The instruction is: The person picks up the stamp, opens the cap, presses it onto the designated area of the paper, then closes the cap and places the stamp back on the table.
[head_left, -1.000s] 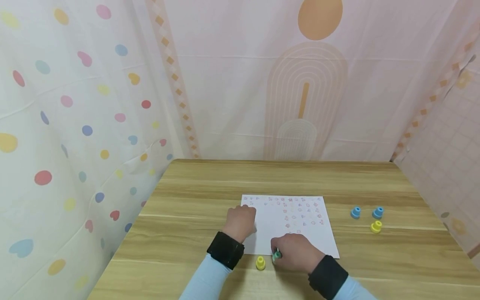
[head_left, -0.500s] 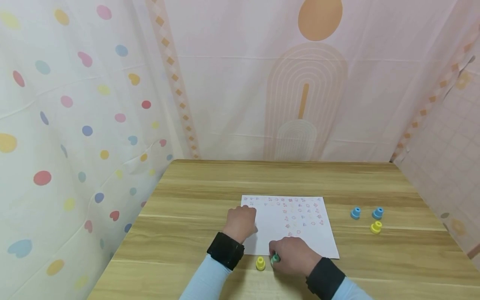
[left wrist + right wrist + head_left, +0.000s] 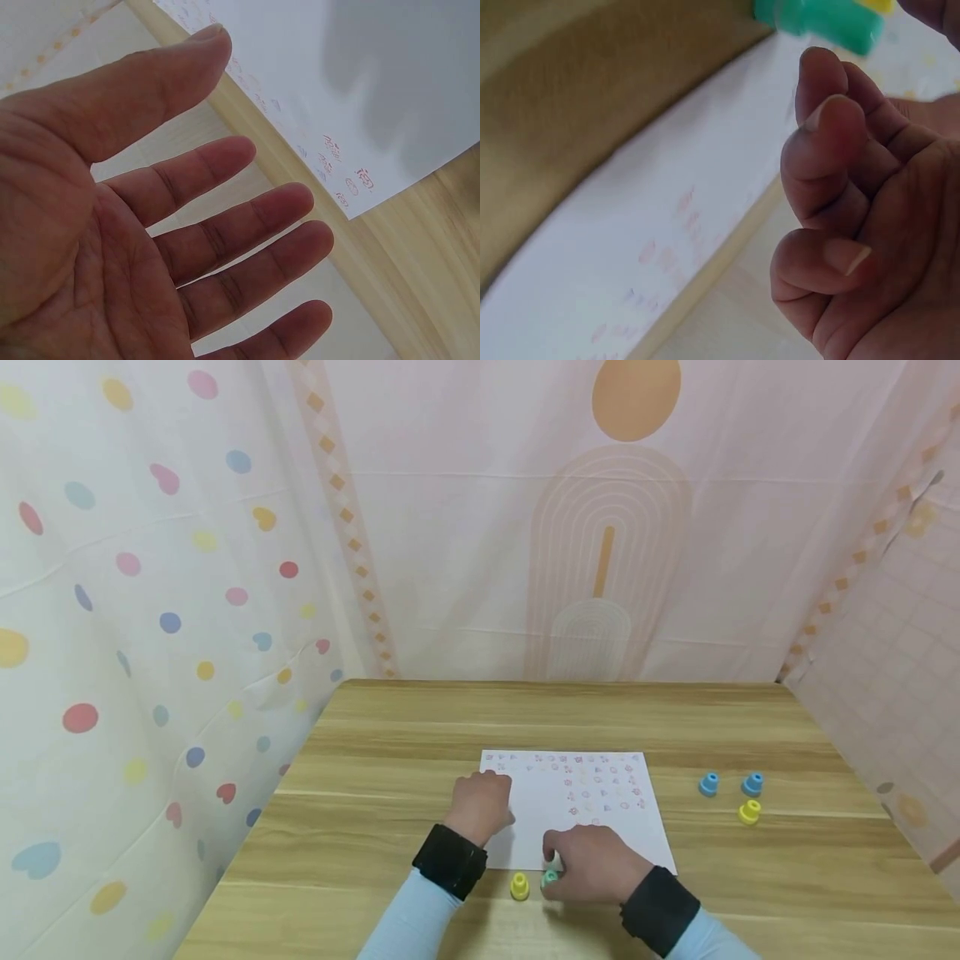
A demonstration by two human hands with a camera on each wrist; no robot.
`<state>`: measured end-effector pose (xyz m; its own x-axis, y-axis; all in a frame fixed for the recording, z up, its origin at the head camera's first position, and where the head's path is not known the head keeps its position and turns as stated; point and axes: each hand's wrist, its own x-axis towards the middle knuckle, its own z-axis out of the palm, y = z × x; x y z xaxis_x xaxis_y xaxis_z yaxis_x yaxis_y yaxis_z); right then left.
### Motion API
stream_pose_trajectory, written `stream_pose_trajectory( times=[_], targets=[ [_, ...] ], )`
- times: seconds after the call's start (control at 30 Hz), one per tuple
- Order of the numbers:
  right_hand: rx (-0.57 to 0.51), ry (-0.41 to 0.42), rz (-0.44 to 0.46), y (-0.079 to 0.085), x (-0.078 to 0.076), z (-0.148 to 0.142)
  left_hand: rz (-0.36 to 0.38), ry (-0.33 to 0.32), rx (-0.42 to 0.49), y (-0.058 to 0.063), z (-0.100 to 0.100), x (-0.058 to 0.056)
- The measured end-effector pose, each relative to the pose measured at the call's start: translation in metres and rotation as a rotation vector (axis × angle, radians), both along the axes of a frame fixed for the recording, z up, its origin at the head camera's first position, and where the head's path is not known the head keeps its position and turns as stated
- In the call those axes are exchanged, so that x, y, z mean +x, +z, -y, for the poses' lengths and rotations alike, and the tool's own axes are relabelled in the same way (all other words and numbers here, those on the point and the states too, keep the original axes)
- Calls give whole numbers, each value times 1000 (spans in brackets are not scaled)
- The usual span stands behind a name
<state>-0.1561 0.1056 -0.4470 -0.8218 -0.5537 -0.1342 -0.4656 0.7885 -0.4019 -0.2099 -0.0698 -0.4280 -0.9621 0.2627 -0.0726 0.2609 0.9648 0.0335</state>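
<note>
A white sheet of paper (image 3: 525, 835) with rows of small red and purple printed marks lies on the table. My left hand (image 3: 480, 806) is at the paper's left side; in the left wrist view its fingers are spread and relaxed, with nothing in the palm. At the paper's front edge, my right hand (image 3: 596, 864) is around a small green stamp (image 3: 550, 879), finger and thumb parted on either side of it. In the right wrist view, the green stamp (image 3: 832, 21) stands apart from the loosely bent fingers (image 3: 825, 142). A yellow stamp (image 3: 520, 887) stands just left of it.
Two blue stamps, one left (image 3: 708, 784) and one right (image 3: 753, 784), and another yellow stamp (image 3: 749, 812) stand to the right of the paper. Patterned curtains (image 3: 465, 568) rise behind and beside the wooden table (image 3: 397, 777).
My right hand first gripped the tilted green stamp, moved slightly left with it, then parted its fingers, leaving the stamp upright beside the yellow one. My left hand has stayed put.
</note>
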Motion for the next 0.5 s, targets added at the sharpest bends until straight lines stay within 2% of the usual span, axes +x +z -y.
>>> stream_pose_trajectory(
  times=[0.37, 0.5],
  targets=[
    [3, -83, -80, 17, -14, -23, -7, 2, -2, -1, 1, 0],
    [14, -159, -96, 20, -21, -35, -5, 6, 2, 0, 1, 1]
  ],
)
